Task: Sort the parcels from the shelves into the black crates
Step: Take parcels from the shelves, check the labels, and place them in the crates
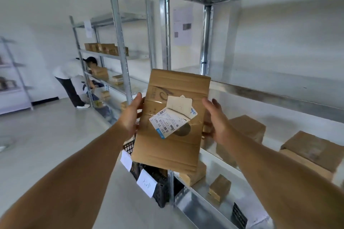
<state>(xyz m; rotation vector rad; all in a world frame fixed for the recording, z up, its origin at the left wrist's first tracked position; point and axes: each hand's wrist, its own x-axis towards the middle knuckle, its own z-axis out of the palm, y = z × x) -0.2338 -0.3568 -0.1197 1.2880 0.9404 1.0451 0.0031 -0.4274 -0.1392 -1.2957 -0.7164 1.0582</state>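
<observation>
A flat brown cardboard parcel (167, 147) is held up in the air between both hands, in front of the metal shelf rack (270, 92) and above the black crates (161, 194). It stands nearly upright, tilted a little, with a white shipping label (168, 123) stuck askew on its face and a paler card above the label. The left hand (131, 115) grips the parcel's left edge with the thumb up along the front and the fingers behind; the right hand (216, 119) grips the right edge the same way, its fingers curled round to the back.

Below the parcel the crates sit on the floor just beside the rack's post, each with a white paper tag (146, 183) on its rim – the writing is too blurred to read. On the rack's lower shelves lie more cardboard boxes: a large box (249, 126) behind the right wrist, another (312, 152) farther right, and a small box (219, 187) one level down.

Across the room another person (72, 78) bends toward a second rack (120, 50) carrying more boxes.
</observation>
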